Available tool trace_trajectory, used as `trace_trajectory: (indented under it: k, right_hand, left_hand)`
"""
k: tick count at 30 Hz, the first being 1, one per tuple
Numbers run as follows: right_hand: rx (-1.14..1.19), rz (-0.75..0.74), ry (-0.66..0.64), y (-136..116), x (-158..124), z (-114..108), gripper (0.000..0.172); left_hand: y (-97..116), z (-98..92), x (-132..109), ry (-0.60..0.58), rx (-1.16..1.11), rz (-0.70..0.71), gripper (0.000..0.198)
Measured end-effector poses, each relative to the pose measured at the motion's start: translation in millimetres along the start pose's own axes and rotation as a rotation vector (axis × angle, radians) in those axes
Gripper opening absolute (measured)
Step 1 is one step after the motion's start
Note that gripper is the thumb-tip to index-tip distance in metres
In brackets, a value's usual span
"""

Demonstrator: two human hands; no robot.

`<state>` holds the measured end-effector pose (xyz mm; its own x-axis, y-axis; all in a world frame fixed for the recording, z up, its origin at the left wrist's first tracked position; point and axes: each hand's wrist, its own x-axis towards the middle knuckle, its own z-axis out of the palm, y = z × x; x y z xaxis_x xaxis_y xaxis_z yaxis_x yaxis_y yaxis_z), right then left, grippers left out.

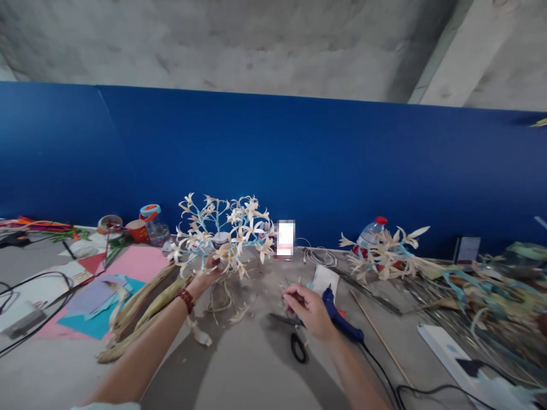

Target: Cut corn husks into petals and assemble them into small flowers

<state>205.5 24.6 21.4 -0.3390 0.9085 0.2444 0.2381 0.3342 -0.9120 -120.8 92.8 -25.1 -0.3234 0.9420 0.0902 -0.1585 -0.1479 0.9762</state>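
Observation:
My left hand (205,278) is closed around the base of a small craft tree (222,232) with light blue branches and cream husk flowers, holding it upright on the grey table (239,370). A red bead bracelet (186,300) sits on that wrist. My right hand (308,310) rests on the table with its fingers curled in a pinch on something I cannot make out. Black-handled scissors (294,336) lie just under it, and a blue glue gun (339,318) lies right beside it.
Dried corn husks (141,310) and coloured paper sheets (102,296) lie at left, with jars (150,223) behind. A second flower cluster (384,250), a water bottle (370,230), a thin wooden stick (378,336) and tangled strips fill the right. A blue wall panel (299,165) backs the table.

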Motion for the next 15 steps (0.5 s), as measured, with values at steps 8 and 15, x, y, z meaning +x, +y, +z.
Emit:
trace_trajectory:
  k: [8,15]
  right_hand:
    - [-0.041,0.026,-0.054,0.3,-5.2,4.7,0.022]
    - [-0.281,-0.116,-0.163,-22.5,-11.4,30.0,0.017]
  left_hand:
    - [-3.0,-3.6,-61.8,-0.128,0.443,0.140,0.013]
    - [12.2,50.1,-141.4,-0.982,0.995,0.713,0.013]
